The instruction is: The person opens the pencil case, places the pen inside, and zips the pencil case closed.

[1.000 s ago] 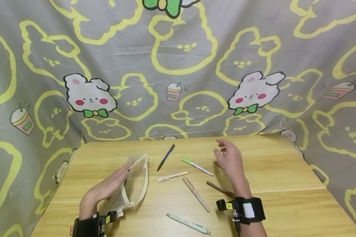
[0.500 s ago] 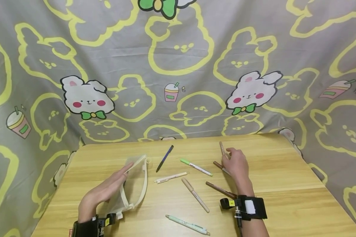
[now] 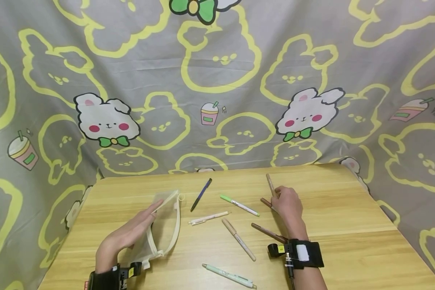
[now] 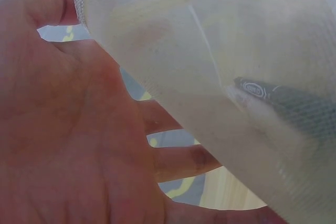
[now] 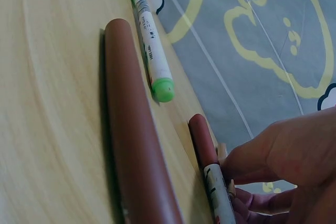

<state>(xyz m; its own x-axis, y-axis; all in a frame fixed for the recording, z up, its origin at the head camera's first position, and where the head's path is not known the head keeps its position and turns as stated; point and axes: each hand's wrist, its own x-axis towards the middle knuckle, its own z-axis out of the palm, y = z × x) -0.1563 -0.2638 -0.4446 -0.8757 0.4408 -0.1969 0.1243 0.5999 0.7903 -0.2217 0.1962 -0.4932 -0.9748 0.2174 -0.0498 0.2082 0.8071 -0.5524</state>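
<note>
My left hand [image 3: 128,231] lies with straight fingers along the side of a cream mesh zip pouch [image 3: 172,225], which stands with its mouth spread to the right. Through the mesh [image 4: 173,77] a dark pen [image 4: 299,103] shows inside. My right hand [image 3: 289,205] pinches a light-brown pen [image 3: 270,183] at the table's far right; its lower part is hidden by the fingers. Beside this hand lies a brown marker with a white barrel [image 5: 203,142]. Another brown marker [image 3: 266,230] lies nearer, by the right wrist.
On the wooden table [image 3: 355,209] lie a blue pen [image 3: 201,194], a green-capped marker [image 3: 240,205], a cream pen [image 3: 210,218], a tan marker [image 3: 238,238] and a mint pen [image 3: 229,276]. A grey patterned curtain [image 3: 166,153] encloses the back and sides.
My right hand has come down from above the table and grasped the light-brown pen, then shifted slightly towards me. The left hand and the pouch have stayed in place.
</note>
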